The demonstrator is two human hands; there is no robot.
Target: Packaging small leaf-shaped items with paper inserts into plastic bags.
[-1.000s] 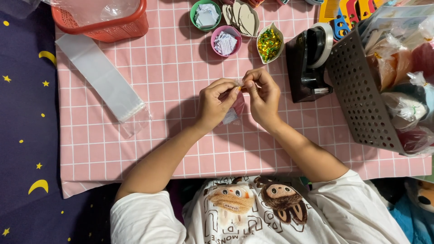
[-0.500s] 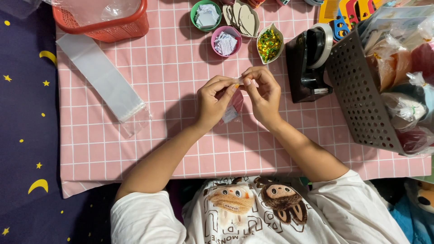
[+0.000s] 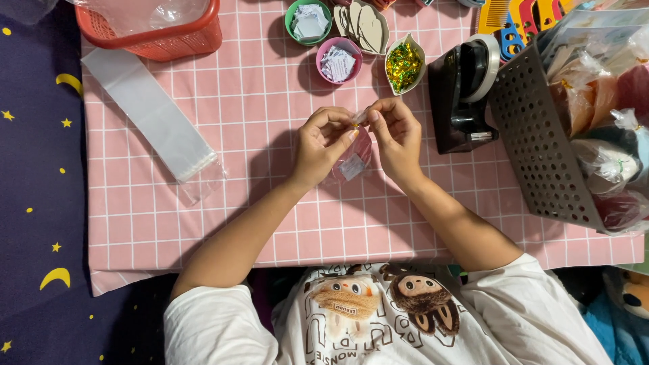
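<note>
Over the pink checked table [image 3: 270,209], my left hand [image 3: 323,145] and my right hand [image 3: 397,135] meet at the top of a small clear bag [image 3: 353,161]. Both pinch its neck with fingertips. The bag hangs between my palms and holds something pinkish with a white slip inside. A speck of gold shows at the pinched neck, too small to identify.
A stack of long clear bags [image 3: 152,118] lies at the left. At the back stand a red basket [image 3: 159,34], a green cup [image 3: 309,20], a pink cup [image 3: 338,62] and a dish of gold ties [image 3: 403,65]. A black tape dispenser [image 3: 463,94] and a grey perforated basket [image 3: 541,142] of wrapped items sit at the right.
Both hands stay together on the small bag. The fingers have shifted slightly at its neck; nothing else has moved.
</note>
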